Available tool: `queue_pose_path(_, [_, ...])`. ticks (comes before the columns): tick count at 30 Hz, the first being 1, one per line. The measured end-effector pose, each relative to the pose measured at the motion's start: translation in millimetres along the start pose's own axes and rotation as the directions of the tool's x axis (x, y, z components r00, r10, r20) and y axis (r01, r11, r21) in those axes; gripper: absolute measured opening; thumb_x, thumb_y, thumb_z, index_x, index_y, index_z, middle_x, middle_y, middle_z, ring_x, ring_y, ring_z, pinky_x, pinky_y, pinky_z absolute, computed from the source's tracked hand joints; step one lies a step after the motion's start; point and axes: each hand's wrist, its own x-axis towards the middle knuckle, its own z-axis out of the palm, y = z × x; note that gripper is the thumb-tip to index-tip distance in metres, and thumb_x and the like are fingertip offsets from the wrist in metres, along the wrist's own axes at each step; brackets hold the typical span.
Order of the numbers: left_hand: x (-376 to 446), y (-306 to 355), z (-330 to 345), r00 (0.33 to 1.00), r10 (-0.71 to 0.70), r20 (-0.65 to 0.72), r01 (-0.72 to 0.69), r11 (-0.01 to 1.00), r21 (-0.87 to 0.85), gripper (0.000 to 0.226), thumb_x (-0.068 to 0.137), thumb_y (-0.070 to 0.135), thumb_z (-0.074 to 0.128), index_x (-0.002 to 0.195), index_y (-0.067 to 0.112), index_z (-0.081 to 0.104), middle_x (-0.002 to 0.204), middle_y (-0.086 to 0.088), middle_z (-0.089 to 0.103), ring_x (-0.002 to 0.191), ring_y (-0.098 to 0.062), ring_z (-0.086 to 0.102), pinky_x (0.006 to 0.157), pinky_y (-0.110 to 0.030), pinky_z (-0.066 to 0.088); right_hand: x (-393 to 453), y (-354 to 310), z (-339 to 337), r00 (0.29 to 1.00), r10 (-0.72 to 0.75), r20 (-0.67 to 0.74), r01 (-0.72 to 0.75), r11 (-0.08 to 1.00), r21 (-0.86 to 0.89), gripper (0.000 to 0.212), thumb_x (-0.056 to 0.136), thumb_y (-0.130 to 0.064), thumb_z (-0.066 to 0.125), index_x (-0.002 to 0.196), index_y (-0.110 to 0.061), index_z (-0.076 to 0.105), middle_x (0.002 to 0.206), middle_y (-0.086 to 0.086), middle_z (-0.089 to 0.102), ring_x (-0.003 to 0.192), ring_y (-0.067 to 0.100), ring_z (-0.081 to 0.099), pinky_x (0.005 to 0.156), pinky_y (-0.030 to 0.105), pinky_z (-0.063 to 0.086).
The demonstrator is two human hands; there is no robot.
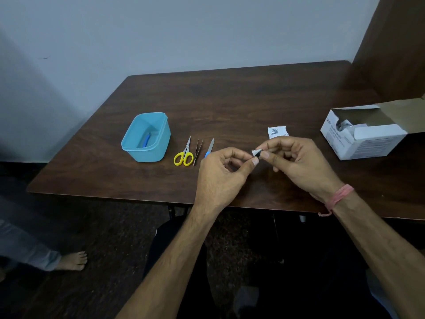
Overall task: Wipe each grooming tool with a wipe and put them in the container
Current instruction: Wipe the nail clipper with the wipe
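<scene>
Both hands are raised just above the dark wood-grain table (230, 100), meeting over its near middle. The left hand (220, 173) has its fingers curled, thumb and forefinger pinching one side of a small white wipe (255, 153); the right hand (296, 162), a pink thread band (339, 195) round its wrist, pinches the other side with thumb and forefinger, its remaining fingers curled in. Something small and dark shows against the wipe between the fingertips, but I cannot tell what it is. To the left of the hands three grooming tools lie in a row on the table, all pointing away: a pair of small scissors with yellow handles (184, 155), then thin metal tweezers (198, 150) just beside them, then a metal nail file with a blue handle (209, 148), whose handle end lies right by the left hand's knuckles. Further left stands an open light-blue plastic container (147, 137), with one blue-handled tool (146, 139) lying on its bottom. Just beyond the right hand lies a torn white printed sachet wrapper (277, 131), flat on the table. At the right edge sits an open white cardboard box (363, 134), with sachets showing inside. On the floor at the far left, another person's bare foot (73, 261) and grey trouser leg show.
</scene>
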Motion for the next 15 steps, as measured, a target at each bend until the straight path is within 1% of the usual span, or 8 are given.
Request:
queue_pose_path(4, [1,0,0,1.0,-0.02,-0.019,0.019,1.0,-0.023,0.011,0.096,0.035,0.088,0.089,0.029,0.084,0.076,0.001,0.08,0.055,-0.011,0.058,0.062,-0.033,0.055,-1,-2,-4,0.99,0.009,-0.139,0.008,0.993,0.121,0.008,0.097,-0.011,0.081,0.105,-0.014,0.083,0.094,-0.001,0.083,0.061,0.004,0.058,0.058,0.015,0.047])
queue_pose_path(6, [1,1,0,0.999,-0.028,-0.025,0.027,0.999,-0.026,0.011,0.096,0.035,0.088,0.089,0.029,0.083,0.076,0.001,0.08,0.054,-0.011,0.058,0.062,-0.033,0.055,-2,-3,-4,0.987,0.002,-0.158,0.019,0.991,0.131,0.008,0.096,-0.011,0.082,0.103,-0.015,0.083,0.094,0.002,0.083,0.061,0.005,0.057,0.056,0.015,0.047])
queue_pose_path(8, [1,1,0,0.999,-0.028,-0.024,0.027,0.999,-0.017,0.011,0.095,0.036,0.088,0.088,0.03,0.083,0.074,0.002,0.079,0.054,-0.013,0.057,0.061,-0.034,0.054,-3,-4,1,0.993,-0.019,-0.115,0.028,0.997,0.075,0.008,0.096,-0.011,0.084,0.101,-0.016,0.085,0.094,0.003,0.083,0.065,0.01,0.06,0.058,0.02,0.05])
queue_pose_path(9, [0,2,0,0.999,-0.025,-0.022,0.024,1.0,-0.014,0.011,0.095,0.037,0.089,0.088,0.03,0.084,0.073,0.003,0.078,0.054,-0.015,0.057,0.06,-0.035,0.055,-4,-4,4,0.995,-0.024,-0.101,0.027,0.999,0.035,0.008,0.096,-0.012,0.085,0.101,-0.018,0.086,0.093,0.002,0.083,0.067,0.016,0.061,0.059,0.026,0.051])
queue_pose_path(10, [0,2,0,1.0,-0.024,-0.019,0.023,1.0,-0.015,0.011,0.095,0.038,0.089,0.089,0.031,0.084,0.073,0.003,0.077,0.054,-0.019,0.058,0.06,-0.037,0.057,-4,-4,7,0.994,-0.028,-0.104,0.027,1.0,-0.012,0.009,0.096,-0.013,0.086,0.1,-0.02,0.087,0.09,-0.002,0.082,0.067,0.022,0.061,0.06,0.031,0.051])
queue_pose_path(11, [0,3,0,1.0,-0.027,-0.011,0.026,0.999,-0.018,0.01,0.094,0.039,0.09,0.091,0.031,0.085,0.074,0.004,0.078,0.055,-0.023,0.061,0.061,-0.039,0.059,-5,-3,7,0.992,-0.035,-0.121,0.028,0.998,-0.065,0.01,0.095,-0.014,0.086,0.1,-0.023,0.087,0.084,-0.006,0.081,0.065,0.025,0.059,0.06,0.034,0.049])
queue_pose_path(12, [0,3,-1,1.0,-0.03,0.002,0.03,0.999,-0.02,0.009,0.094,0.038,0.091,0.092,0.031,0.085,0.075,0.004,0.078,0.057,-0.023,0.064,0.061,-0.04,0.061,-6,-2,8,0.988,-0.041,-0.15,0.024,0.993,-0.112,0.011,0.095,-0.015,0.087,0.099,-0.025,0.087,0.077,-0.008,0.079,0.061,0.024,0.057,0.059,0.034,0.046])
queue_pose_path(15, [0,4,0,0.999,-0.022,0.044,0.024,0.999,-0.034,0.009,0.092,0.03,0.094,0.098,0.031,0.088,0.079,0.007,0.081,0.063,-0.01,0.068,0.064,-0.031,0.059,-8,-2,8,0.966,-0.057,-0.253,0.007,0.98,-0.197,0.009,0.093,-0.021,0.088,0.096,-0.03,0.087,0.056,-0.008,0.063,0.05,0.008,0.045,0.055,0.024,0.039])
